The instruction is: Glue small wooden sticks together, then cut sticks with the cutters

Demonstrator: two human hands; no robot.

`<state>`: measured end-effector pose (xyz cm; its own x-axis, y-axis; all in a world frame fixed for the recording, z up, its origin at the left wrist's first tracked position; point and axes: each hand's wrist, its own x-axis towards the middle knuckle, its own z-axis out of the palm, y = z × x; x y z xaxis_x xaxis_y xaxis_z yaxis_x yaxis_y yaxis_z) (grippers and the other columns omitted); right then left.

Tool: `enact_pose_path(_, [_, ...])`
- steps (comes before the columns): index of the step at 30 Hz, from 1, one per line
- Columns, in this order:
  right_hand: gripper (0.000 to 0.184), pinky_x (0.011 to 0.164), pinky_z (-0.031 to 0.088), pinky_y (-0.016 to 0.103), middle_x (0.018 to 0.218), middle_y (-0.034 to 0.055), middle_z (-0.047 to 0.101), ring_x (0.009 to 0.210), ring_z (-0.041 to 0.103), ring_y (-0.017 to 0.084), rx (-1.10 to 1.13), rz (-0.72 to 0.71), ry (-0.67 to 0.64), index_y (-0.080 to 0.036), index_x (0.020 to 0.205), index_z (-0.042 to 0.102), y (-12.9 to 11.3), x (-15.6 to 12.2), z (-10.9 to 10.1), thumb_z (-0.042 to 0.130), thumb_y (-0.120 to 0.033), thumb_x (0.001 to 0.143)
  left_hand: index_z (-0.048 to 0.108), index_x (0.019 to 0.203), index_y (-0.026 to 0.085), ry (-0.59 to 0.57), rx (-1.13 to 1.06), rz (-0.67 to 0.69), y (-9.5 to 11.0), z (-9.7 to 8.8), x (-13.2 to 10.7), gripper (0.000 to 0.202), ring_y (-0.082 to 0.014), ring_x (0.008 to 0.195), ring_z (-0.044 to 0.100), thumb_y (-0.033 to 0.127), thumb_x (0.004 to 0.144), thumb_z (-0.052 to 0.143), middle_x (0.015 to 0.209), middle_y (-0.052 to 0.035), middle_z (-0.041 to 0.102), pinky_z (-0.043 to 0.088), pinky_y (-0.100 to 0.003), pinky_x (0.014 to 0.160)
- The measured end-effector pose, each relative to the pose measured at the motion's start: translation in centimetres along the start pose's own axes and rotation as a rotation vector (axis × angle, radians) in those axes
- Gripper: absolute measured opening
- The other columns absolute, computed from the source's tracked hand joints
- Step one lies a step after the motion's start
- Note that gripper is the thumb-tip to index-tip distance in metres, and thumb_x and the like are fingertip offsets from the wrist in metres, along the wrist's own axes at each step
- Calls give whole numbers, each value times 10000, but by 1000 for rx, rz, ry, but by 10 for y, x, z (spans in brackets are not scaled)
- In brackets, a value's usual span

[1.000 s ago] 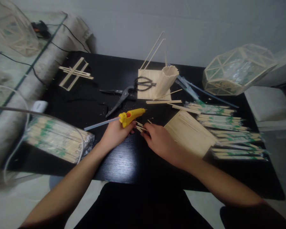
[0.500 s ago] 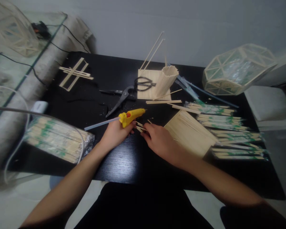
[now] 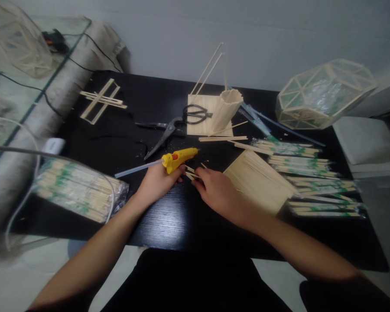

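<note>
My left hand [image 3: 157, 182] is closed around the handle of a yellow glue gun [image 3: 180, 158]. A clear glue stick [image 3: 138, 168] juts from the gun's back end, and its nozzle points right. My right hand [image 3: 214, 188] is closed, pinching short wooden sticks [image 3: 192, 173] that lie between the two hands. The left fingertips are close to the other ends of these sticks; whether they grip them I cannot tell. Just right of my right hand is a flat panel of joined sticks [image 3: 263, 180]. Pliers [image 3: 167, 134] and black-handled scissors [image 3: 198, 113] lie beyond the gun.
A stick cylinder [image 3: 227, 110] stands on a square stick base [image 3: 196, 125] at the back. Wrapped chopsticks [image 3: 315, 184] lie right, and a larger pack [image 3: 78, 188] left. Crossed sticks [image 3: 100, 102] lie back left. A faceted clear container [image 3: 325, 95] sits back right. A white cable [image 3: 22, 216] hangs left.
</note>
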<state>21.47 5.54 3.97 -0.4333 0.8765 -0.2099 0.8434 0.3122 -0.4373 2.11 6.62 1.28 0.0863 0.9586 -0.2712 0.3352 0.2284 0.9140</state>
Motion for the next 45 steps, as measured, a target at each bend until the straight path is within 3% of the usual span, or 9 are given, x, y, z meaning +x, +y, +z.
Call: enact_pose_path(45, [112, 655, 401, 305, 940, 78, 738, 803, 689, 206, -17, 11, -39, -168, 1017, 654, -3, -1, -2, 560, -228, 1026, 716, 926, 177, -3, 55, 32, -5, -1, 0, 274, -193, 598, 676, 442, 886, 661, 702, -21, 717, 524, -300, 581])
